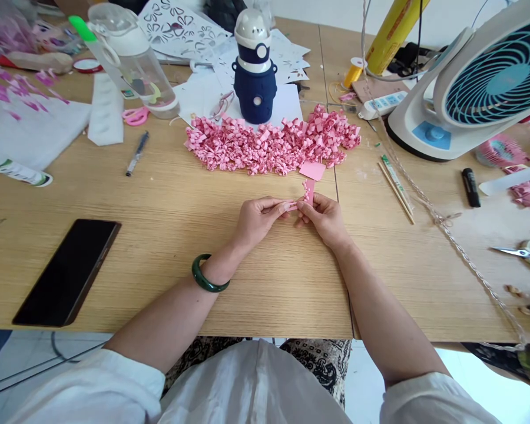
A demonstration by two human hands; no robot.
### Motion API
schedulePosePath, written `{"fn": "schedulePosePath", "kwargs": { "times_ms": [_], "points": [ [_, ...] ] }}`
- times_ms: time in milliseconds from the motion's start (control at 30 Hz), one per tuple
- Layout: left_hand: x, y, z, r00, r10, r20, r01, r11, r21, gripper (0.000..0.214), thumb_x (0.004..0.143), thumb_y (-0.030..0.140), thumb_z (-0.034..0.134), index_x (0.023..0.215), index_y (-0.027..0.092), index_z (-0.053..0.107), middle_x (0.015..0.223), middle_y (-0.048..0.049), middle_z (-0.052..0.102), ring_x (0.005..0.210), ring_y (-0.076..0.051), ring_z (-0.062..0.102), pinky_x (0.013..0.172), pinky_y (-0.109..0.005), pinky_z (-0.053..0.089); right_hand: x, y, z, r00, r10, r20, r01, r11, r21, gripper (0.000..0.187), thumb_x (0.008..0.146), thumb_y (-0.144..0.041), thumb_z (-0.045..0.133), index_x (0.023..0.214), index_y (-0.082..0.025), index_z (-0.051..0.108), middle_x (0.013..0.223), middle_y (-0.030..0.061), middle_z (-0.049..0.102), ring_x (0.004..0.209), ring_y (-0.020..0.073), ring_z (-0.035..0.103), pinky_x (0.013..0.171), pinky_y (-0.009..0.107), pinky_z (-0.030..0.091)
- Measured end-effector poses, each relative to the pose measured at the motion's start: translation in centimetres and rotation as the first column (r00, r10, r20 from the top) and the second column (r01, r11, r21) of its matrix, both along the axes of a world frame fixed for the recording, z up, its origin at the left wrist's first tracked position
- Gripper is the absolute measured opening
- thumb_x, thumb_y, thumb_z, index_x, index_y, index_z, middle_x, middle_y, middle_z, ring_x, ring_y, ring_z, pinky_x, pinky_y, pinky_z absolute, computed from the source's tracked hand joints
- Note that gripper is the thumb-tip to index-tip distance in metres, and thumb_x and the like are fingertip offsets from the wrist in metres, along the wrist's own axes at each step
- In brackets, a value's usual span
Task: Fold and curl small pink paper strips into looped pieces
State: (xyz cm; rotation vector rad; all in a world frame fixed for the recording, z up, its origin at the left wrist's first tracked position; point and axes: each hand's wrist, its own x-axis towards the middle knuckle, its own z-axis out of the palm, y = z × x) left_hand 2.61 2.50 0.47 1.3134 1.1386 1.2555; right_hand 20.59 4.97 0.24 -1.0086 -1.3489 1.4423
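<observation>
My left hand and my right hand meet at the middle of the wooden table, both pinched on a small pink paper strip that curls up between the fingertips. A green bangle sits on my left wrist. Just beyond the hands lies a flat pink paper square, and behind it a wide heap of curled pink paper pieces.
A black phone lies at the left front. A navy bottle, a clear bottle, white cut paper, a pen and pink scissors stand behind. A desk fan, chopsticks, cord and scissors occupy the right.
</observation>
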Motion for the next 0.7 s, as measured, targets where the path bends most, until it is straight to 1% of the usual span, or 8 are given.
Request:
{"fn": "schedulePosePath", "kwargs": {
  "times_ms": [167,300,467,533,633,700],
  "points": [
    [0.05,-0.08,-0.03,0.999,0.025,-0.032,-0.027,0.999,-0.041,0.025,0.082,0.044,0.08,0.087,0.02,0.084,0.077,-0.0033,0.079,0.072,-0.017,0.071,0.072,-0.028,0.056,0.01,0.0,0.01,0.999,0.01,0.038,-0.01,1.0,0.0,0.046,0.077,-0.06,0.084,0.077,-0.018,0.065,0.067,-0.0037,0.061,0.051,0.0084,0.058,0.05,0.023,0.053],
    [0.08,-0.19,0.04,0.995,0.062,-0.078,-0.064,0.998,-0.019,0.023,0.079,0.043,0.081,0.079,0.02,0.081,0.073,-0.003,0.078,0.068,-0.016,0.069,0.068,-0.028,0.054,-0.07,-0.16,0.5,0.997,0.029,0.075,-0.029,1.0,0.004,0.048,0.075,-0.064,0.083,0.078,-0.018,0.066,0.067,-0.0031,0.061,0.052,0.0091,0.057,0.051,0.024,0.053],
    [0.09,-0.25,0.24,0.992,0.085,-0.097,-0.088,0.996,-0.026,0.025,0.078,0.043,0.082,0.073,0.019,0.078,0.066,-0.0022,0.075,0.062,-0.015,0.066,0.063,-0.027,0.052,-0.24,-0.42,0.95,0.995,0.05,0.091,-0.053,0.998,0.023,0.046,0.075,-0.061,0.084,0.08,-0.018,0.069,0.07,-0.0014,0.065,0.055,0.0093,0.058,0.054,0.023,0.053],
    [0.15,-0.26,0.33,0.996,0.065,-0.06,-0.068,0.997,-0.043,0.028,0.08,0.045,0.08,0.073,0.018,0.078,0.067,-0.0032,0.075,0.065,-0.015,0.068,0.067,-0.027,0.054,-0.26,-0.36,0.76,0.995,0.038,0.087,-0.04,0.999,0.021,0.047,0.075,-0.062,0.084,0.081,-0.018,0.069,0.072,-0.0009,0.067,0.055,0.0094,0.059,0.052,0.023,0.051],
    [0.26,-0.26,0.42,0.996,0.021,0.092,-0.012,0.996,-0.093,0.034,0.086,0.05,0.074,0.082,0.017,0.082,0.079,-0.0065,0.08,0.073,-0.017,0.072,0.076,-0.03,0.059,-0.25,-0.15,0.3,0.998,0.01,0.058,-0.011,1.0,0.015,0.048,0.075,-0.063,0.083,0.08,-0.018,0.067,0.071,-0.0017,0.066,0.052,0.0091,0.059,0.051,0.023,0.051],
    [0.31,-0.26,0.42,0.985,0.011,0.173,0.012,0.991,-0.131,0.036,0.086,0.051,0.074,0.089,0.016,0.083,0.087,-0.0086,0.082,0.076,-0.018,0.074,0.078,-0.032,0.061,-0.22,-0.04,0.09,0.999,0.0,0.039,-0.001,1.0,0.01,0.047,0.075,-0.062,0.084,0.078,-0.018,0.065,0.068,-0.0027,0.064,0.051,0.0088,0.059,0.051,0.023,0.051]
  ]
}}
